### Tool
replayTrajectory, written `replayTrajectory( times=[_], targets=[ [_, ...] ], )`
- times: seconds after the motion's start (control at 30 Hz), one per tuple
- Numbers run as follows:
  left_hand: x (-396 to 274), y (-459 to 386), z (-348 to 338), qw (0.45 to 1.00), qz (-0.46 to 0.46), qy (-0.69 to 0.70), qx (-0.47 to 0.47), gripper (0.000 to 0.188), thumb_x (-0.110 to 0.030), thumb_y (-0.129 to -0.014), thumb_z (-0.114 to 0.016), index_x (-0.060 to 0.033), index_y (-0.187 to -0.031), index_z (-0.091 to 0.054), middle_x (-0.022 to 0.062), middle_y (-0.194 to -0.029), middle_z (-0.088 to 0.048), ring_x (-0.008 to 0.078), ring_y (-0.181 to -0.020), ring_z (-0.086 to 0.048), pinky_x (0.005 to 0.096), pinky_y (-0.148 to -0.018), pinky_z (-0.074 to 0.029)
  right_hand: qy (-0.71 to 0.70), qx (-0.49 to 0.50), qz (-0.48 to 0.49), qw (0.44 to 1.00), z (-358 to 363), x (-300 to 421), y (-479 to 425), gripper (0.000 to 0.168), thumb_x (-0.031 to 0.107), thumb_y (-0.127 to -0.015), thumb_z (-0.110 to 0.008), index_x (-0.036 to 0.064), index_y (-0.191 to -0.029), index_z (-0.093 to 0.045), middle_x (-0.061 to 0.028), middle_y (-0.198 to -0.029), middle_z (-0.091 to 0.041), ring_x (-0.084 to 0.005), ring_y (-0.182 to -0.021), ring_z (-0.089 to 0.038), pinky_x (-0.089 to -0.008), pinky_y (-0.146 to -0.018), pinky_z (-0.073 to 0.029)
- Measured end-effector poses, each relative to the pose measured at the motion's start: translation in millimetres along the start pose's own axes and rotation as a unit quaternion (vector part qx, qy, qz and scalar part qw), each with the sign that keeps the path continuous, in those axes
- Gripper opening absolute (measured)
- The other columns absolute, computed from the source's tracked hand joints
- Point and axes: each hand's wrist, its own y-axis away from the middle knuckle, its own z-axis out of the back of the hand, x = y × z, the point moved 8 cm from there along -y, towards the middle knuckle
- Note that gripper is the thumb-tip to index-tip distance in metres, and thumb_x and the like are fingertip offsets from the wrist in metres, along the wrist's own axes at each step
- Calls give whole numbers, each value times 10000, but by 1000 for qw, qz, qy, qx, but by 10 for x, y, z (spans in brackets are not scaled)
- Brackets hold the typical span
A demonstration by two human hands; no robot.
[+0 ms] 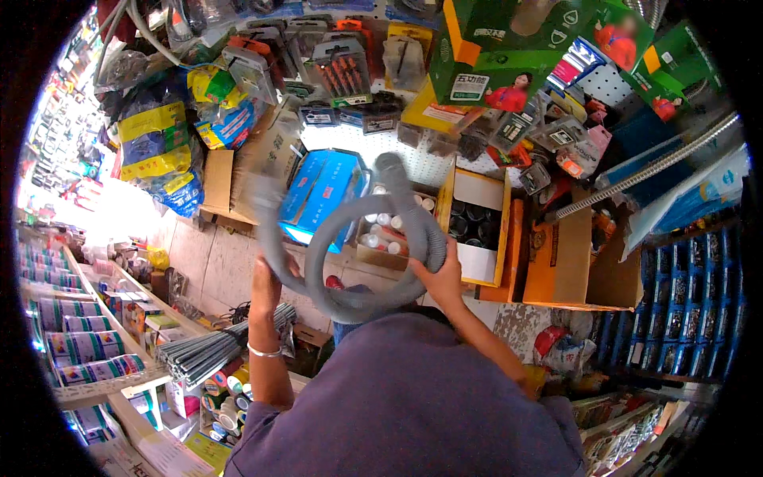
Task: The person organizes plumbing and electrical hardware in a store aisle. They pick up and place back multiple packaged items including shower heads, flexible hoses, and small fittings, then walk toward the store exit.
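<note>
A grey corrugated flexible hose [369,310] hangs in a loose coil before me, held between both hands. My left hand [271,280] closes around its left part, close to a blurred end that points up. Over at the coil's right side, my right hand [440,271] grips the overlapping turns, with the thumb on the near face. Another hose end [390,164] stands up above the coil. Behind the loop are a blue box [325,191] and a carton of white-capped bottles [381,256], both partly covered by the hose.
Black-topped cans fill an open yellow-edged carton [477,223] at the right, beside an orange box [554,256]. Packaged hardware [340,68] and green boxes [495,65] hang on the pegboard. A bundle of thin metal rods [208,352] juts out at my left, near wooden shelving [107,387].
</note>
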Motion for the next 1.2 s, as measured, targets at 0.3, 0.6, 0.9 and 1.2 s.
replayTrajectory(
  times=[0.3,0.6,0.9,1.2],
  targets=[
    [-565,174,-571,844,111,-512,114,320,-330,-811,-658,-37,-908,-570,120,-649,-597,254,-591,-603,351,-558,-457,-16,-43,87,995,-78,53,114,750,209,-683,-755,43,-1297,-358,-221,-1097,-594,-343,-1007,-604,-398,-837,-490],
    [-268,145,-269,798,131,-586,-54,396,-477,-868,-522,-81,-874,-516,133,-637,-608,339,-609,-612,433,-511,-433,-44,-63,105,991,-2,250,213,684,121,-709,-738,-10,-1262,-357,-167,-1126,-526,-220,-1008,-543,-332,-874,-443],
    [-281,151,-457,677,100,-728,46,337,-420,-875,-521,-90,-945,-543,129,-691,-606,350,-625,-607,444,-498,-436,-23,-13,133,991,-112,234,318,745,154,-687,-763,-3,-1287,-350,-185,-1076,-570,-241,-973,-591,-349,-827,-475],
    [-518,-204,-689,775,-60,-618,-116,485,-358,-752,-669,-31,-1090,-547,202,-1185,-488,351,-1106,-458,435,-935,-359,-3,-56,156,986,102,418,288,795,234,-647,-803,-9,-1258,-357,-182,-1105,-551,-255,-990,-574,-354,-844,-468]
  ],
)
